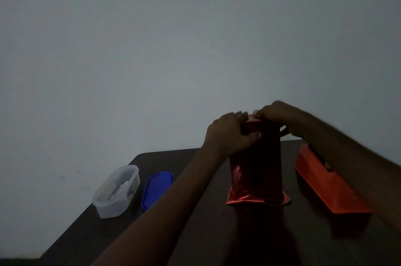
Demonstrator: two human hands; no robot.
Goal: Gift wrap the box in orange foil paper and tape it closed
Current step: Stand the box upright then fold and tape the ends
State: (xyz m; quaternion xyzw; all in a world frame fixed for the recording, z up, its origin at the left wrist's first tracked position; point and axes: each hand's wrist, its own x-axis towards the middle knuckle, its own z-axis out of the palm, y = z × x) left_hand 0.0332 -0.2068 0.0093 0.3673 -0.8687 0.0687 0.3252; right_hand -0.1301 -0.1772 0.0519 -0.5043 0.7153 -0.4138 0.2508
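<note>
Orange foil paper (256, 170) covers a tall box standing upright on end on the dark table (195, 233), near its far edge and a little right of the middle. The foil looks shiny and dark red-orange in the dim light, smooth along the near face, and it flares out in a crumpled skirt where the bottom meets the table. At the top the paper is gathered under both hands.

The left hand (227, 133) wraps the upper left side of the box, thumb lying across the near face and fingers curled over the top edge. The right hand (275, 114) sits on the top, fingertips pinching the foil at the upper edge, close to the left fingers.

Just to the right of the box, towards the table's right edge, lies a long orange tape dispenser (332, 187), partly crossed by the right forearm. Well to the left, at the table's left edge, stands a clear plastic tub (117, 192) with pale things inside that are too dim to make out. Its blue lid (157, 188) lies flat just beside it, between the tub and the left forearm. A plain grey wall (173, 49) rises behind the table.
</note>
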